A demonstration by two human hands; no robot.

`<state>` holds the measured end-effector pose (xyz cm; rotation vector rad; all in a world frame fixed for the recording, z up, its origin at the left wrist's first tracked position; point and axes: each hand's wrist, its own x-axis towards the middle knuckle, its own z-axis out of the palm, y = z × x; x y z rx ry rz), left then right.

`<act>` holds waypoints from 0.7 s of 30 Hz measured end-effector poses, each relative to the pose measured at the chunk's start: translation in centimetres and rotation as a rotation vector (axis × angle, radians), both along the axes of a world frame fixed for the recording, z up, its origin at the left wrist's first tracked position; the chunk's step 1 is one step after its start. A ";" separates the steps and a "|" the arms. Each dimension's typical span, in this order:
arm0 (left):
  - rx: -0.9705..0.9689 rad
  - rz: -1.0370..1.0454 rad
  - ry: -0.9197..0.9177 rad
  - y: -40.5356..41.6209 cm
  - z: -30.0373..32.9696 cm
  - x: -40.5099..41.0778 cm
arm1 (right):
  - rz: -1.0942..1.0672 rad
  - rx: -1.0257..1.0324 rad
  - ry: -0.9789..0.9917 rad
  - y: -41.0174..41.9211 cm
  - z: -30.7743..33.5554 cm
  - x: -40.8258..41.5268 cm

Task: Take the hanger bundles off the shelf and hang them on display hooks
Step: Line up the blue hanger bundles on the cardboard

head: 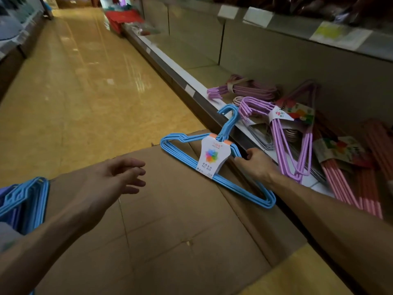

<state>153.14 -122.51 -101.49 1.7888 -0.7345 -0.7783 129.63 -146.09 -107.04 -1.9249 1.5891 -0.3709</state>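
one blue hanger bundle (pixel 214 160) lies on flattened cardboard (pixel 170 220) — right hand (pixel 256 162) pinching its shoulder, left hand (pixel 110 177) hovering, fingers loosely spread.

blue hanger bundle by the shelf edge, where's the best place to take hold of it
Probably the stacked necks just above the white label on the blue hanger bundle, coming from above: all wires gather there, and the hooks point up clear of the cardboard.

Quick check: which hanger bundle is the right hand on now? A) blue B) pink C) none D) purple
A: the right hand grips the shoulder of the blue bundle lying over the cardboard box; the purple bundle sits untouched on the shelf.
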 end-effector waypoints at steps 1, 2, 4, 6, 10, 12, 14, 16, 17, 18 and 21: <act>-0.005 0.010 0.039 -0.4 -0.3 -0.1 | 0.003 0.012 0.009 -0.3 -0.5 0.0; -0.007 0.022 0.073 -0.8 -0.6 -0.2 | 0.009 0.025 0.015 -0.6 -1.0 0.0; -0.009 0.035 0.122 -1.7 -1.4 -0.3 | 0.008 0.055 0.029 -1.2 -1.8 0.2; -0.004 0.029 0.161 -2.4 -2.2 -0.6 | -0.005 0.084 0.042 -1.8 -2.4 0.3; 0.027 0.008 0.212 -3.6 -3.9 -1.2 | 0.010 0.122 0.059 -2.7 -3.6 0.7; 0.035 0.004 0.230 -4.0 -4.6 -1.5 | 0.019 0.159 0.075 -3.2 -4.1 0.9; 0.039 -0.006 0.239 -4.2 -5.3 -1.6 | 0.003 0.174 0.097 -3.7 -4.5 1.1; 0.050 -0.017 0.234 -4.4 -5.9 -1.5 | -0.012 0.175 0.101 -3.9 -5.0 1.3; 0.057 -0.022 0.229 -4.4 -6.0 -1.5 | -0.017 0.170 0.103 -3.8 -5.2 1.4; 0.062 -0.028 0.224 -4.4 -6.2 -1.4 | -0.024 0.164 0.106 -3.6 -5.6 1.6; 0.065 -0.032 0.217 -4.3 -6.4 -1.1 | -0.047 0.166 0.108 -2.5 -6.5 2.2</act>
